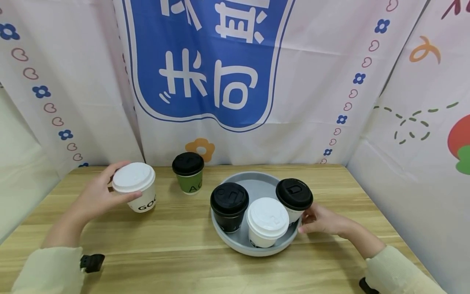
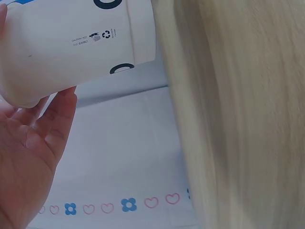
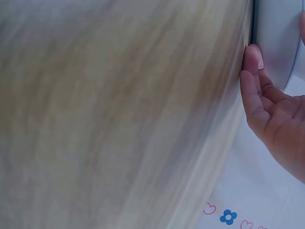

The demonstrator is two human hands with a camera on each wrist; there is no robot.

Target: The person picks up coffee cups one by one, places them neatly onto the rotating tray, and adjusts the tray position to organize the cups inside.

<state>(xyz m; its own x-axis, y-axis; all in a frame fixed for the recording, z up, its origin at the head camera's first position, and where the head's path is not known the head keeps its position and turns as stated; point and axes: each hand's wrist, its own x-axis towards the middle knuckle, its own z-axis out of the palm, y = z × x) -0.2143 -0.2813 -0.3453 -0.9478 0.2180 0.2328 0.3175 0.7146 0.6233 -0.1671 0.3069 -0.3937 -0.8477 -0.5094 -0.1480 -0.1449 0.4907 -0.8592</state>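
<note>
At the left, my left hand [image 1: 97, 198] grips a white paper cup [image 1: 142, 198] just below its white lid, thumb in front and fingers behind. The left wrist view shows the side of this white cup [image 2: 71, 52] with small printed marks, close to the tabletop. My right hand [image 1: 324, 221] holds the right side of a round grey tray [image 1: 257, 185] by its rim. In the right wrist view, its fingertips [image 3: 252, 59] are low against the tray wall. The tray bears a black cup [image 1: 229, 204], a white-lidded cup [image 1: 267, 224] and a black-lidded white cup [image 1: 294, 195].
A green paper cup [image 1: 191, 183] with a black lid stands on the wooden table [image 1: 165, 253], between the left hand's cup and the tray. Behind the table hangs a white printed cloth [image 1: 312, 102] with a blue emblem. Another printed cloth rises along the right side.
</note>
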